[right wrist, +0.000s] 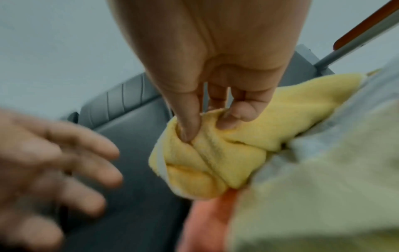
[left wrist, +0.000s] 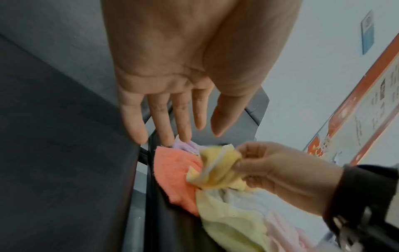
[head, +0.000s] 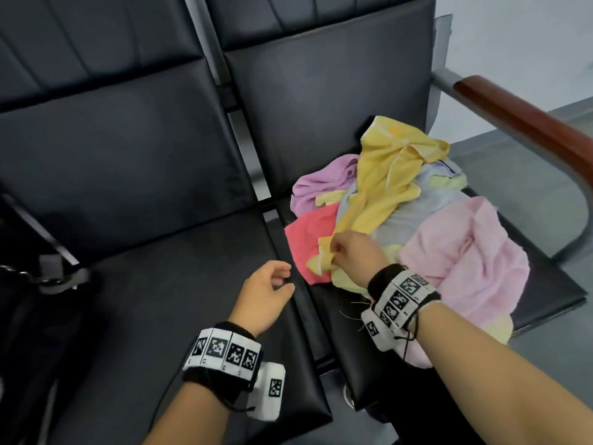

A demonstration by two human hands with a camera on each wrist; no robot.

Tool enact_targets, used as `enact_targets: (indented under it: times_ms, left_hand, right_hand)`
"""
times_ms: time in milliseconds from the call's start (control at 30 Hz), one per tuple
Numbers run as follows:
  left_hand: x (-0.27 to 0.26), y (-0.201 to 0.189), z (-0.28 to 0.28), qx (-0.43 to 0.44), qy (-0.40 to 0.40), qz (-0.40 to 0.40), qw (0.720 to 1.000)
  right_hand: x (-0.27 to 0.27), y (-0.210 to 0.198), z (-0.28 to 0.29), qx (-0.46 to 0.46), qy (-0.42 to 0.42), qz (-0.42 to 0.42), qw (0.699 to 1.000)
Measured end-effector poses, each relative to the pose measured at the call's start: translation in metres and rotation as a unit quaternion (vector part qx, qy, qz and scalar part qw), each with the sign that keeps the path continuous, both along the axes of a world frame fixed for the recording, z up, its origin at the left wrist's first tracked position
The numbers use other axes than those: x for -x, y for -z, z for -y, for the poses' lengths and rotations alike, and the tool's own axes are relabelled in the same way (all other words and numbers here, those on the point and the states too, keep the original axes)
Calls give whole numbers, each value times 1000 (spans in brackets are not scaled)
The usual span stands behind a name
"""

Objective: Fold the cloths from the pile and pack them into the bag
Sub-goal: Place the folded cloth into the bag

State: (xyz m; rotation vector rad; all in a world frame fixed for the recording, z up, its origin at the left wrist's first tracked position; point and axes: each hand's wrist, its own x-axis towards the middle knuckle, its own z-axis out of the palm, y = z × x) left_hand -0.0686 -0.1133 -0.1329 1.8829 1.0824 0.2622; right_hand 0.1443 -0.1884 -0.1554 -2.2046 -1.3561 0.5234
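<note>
Nearest the camera, the left hand (head: 268, 292) hovers over the near seat (head: 179, 284) with its fingers (left wrist: 183, 119) straight and spread, holding nothing. Just beyond it, the right hand (head: 354, 253) pinches a bunched corner of the yellow cloth (head: 385, 181) between thumb and fingers (right wrist: 190, 122) — the rest of that cloth trails back up over the pile (head: 417, 226).

The pile lies on the far seat (head: 321, 107), beside the wooden armrest (head: 526, 123). The cloths look light, soft and limp, so a corner grip will likely let the rest hang and drag its neighbours; a second hold on the next corner along the same edge would probably spread it flat for folding.

By colour, about six cloths can be told apart: one yellow, one coral (head: 308, 239), one lilac (head: 321, 184), one pale blue (head: 417, 213), one pink (head: 465, 258) and one pale yellow-green (head: 346, 277) — more may be buried. A dark shape (head: 19, 316) at the far left edge may be the bag, but that cannot be told.
</note>
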Motion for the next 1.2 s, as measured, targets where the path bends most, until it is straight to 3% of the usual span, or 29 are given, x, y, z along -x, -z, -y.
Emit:
enact_targets:
  times_ms: [133,300,533,667,800,900,1100,1200]
  left_hand:
    - [13,-19,14,27,26,78,996]
    - [57,-58,31,-7,2,223,975]
    - [173,-73,43,-118,-98,195,969]
    - [236,-72,47,-145,-154,186,960]
    - [278,-72,53,-143,-134,165,967]
    - [293,-75,62,-150,-100,145,973]
    - [302,-85,75,-185,-54,117,974]
    - [304,-85,75,-176,-61,107,977]
  right_hand:
    - [30,-50,14,-192,-2,-166,967]
    - [105,-91,30,-235,-68,-223,944]
    - [220,-87,37,-260,-70,-258,928]
    - [279,-76,40,-209,-125,-235,941]
    - [312,-74,42,-242,-142,-141,949]
    - [327,-78,39,-267,-182,-119,939]
    - [336,-82,35,-206,-263,21,942]
    - [331,-86,39,-212,-253,3,944]
